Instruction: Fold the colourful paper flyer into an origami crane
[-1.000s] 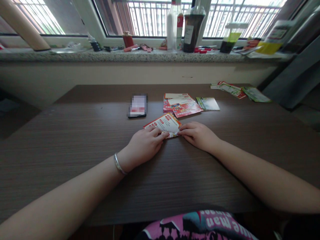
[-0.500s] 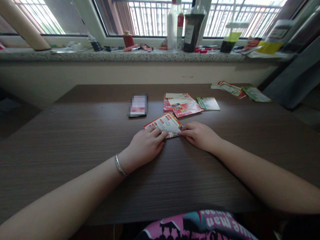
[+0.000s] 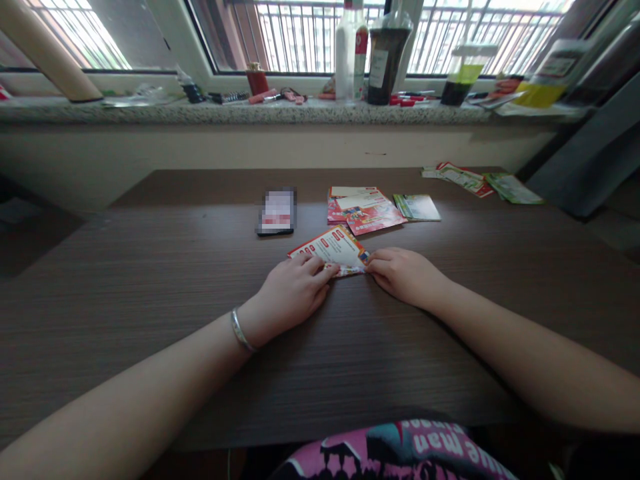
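Note:
A printed paper leaflet (image 3: 336,248) lies slanted on the table, white with red labels and an orange edge. Its near edge is folded up into a narrow coloured strip. My left hand (image 3: 299,288), with a silver bangle at the wrist, rests over the lower left of the leaflet, its fingers bent and pressing the fold; its fingertips partly cover the paper. At the right end of the fold, my right hand (image 3: 407,275) is closed in a pinch on the leaflet's corner.
Behind the leaflet lie a pile of red-and-white leaflets (image 3: 373,212) and a green-and-white card stack (image 3: 418,207). A phone (image 3: 277,212) with a blurred screen lies left of them. More leaflets (image 3: 465,179) are at the far right. Bottles and cups line the windowsill (image 3: 300,113).
My right hand has slid slightly right along the fold to the leaflet's corner. The left fingertips have shifted a little to the right; the rest stays in place.

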A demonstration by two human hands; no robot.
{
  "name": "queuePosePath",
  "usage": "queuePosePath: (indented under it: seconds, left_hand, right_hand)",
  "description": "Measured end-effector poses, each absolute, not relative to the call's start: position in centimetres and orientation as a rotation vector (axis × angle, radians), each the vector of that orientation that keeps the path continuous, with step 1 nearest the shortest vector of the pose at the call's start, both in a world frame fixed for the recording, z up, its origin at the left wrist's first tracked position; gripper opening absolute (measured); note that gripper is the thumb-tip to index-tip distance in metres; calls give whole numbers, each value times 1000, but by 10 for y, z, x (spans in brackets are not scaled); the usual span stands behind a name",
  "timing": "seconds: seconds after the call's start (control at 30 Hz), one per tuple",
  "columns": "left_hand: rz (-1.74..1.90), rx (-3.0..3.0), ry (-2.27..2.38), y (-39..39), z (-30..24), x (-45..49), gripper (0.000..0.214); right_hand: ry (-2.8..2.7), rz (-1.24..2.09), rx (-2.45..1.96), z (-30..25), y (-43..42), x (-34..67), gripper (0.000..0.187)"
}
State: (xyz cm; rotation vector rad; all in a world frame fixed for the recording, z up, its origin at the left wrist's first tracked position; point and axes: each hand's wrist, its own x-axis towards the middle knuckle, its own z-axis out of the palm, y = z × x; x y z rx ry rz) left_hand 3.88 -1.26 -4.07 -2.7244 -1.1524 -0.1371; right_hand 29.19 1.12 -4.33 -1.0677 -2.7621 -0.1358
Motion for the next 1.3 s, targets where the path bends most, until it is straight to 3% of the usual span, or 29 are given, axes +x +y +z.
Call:
queuePosePath:
  seconds: [0.63, 0.83, 1.3]
  left_hand:
    - [-204, -2729, -1197, -17, -42, 46, 35]
    - [-142, -2756, -1197, -16, -41, 48, 39]
    - [-206, -2758, -1137, -18, -44, 50, 41]
  right_hand:
    - [-2704, -22, -988, -52, 21, 298, 20]
    - [-2722, -59, -881, -54, 22, 300, 30]
    - [-2712, -75, -929, -52, 20, 299, 31]
